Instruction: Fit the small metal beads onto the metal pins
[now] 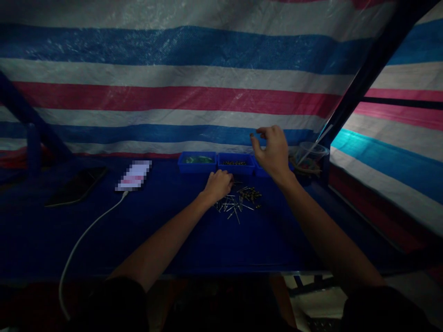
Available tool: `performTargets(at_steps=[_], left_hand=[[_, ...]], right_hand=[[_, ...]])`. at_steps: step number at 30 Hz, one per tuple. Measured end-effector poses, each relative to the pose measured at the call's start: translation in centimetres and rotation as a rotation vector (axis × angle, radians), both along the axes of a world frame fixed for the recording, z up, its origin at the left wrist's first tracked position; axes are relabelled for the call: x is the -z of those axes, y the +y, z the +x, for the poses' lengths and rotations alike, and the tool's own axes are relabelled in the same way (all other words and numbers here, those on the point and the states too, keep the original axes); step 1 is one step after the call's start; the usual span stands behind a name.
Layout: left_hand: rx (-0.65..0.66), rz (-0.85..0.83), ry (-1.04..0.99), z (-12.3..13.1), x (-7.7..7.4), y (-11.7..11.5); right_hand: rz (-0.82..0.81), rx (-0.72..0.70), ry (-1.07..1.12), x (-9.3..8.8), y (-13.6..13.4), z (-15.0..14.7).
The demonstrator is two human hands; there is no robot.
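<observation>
My left hand (218,185) rests on the blue table with its fingers curled at the far left edge of a loose pile of thin metal pins (236,207). Its fingertips are hidden, so what they hold, if anything, does not show. Brass-coloured small metal pieces (252,193) lie at the right side of the pile. My right hand (272,152) is raised above the table, in front of the blue bins. Its thumb and fingers are bent and apart, with nothing visible between them.
At the back stand a blue bin (181,167) with green-looking contents and another blue bin (238,170) holding small metal parts. A third is partly covered by my right arm. Right of it is a clear plastic tub (316,150). Leftward lie a lit phone (134,176), its white cable (85,230) and a dark tablet-like device (78,186).
</observation>
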State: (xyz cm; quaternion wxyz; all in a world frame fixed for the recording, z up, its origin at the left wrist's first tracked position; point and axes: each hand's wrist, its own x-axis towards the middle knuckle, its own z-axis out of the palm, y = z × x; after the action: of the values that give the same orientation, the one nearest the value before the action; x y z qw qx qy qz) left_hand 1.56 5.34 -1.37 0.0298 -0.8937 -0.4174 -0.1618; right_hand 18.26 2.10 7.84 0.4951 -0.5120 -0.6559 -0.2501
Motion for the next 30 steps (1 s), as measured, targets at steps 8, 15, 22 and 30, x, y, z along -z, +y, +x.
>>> performTargets(at_steps=[8, 15, 22, 30], left_hand=[[-0.029, -0.058, -0.021, -0.4, -0.1, -0.9], [-0.061, -0.113, -0.064, 0.1, 0.3, -1.3], [0.123, -0.479, -0.439, -1.6, -0.8, 0.2], [0.186, -0.579, -0.627, -1.5, -1.4, 0.0]], right_hand=[[-0.517, 0.013, -0.189, 8.6, 0.4, 0.9], [-0.612, -0.207, -0.211, 9.5, -0.4, -0.1], [-0.449, -0.373, -0.217, 8.7, -1.3, -1.2], [-0.37, -0.381, -0.174, 7.6, -1.9, -1.4]])
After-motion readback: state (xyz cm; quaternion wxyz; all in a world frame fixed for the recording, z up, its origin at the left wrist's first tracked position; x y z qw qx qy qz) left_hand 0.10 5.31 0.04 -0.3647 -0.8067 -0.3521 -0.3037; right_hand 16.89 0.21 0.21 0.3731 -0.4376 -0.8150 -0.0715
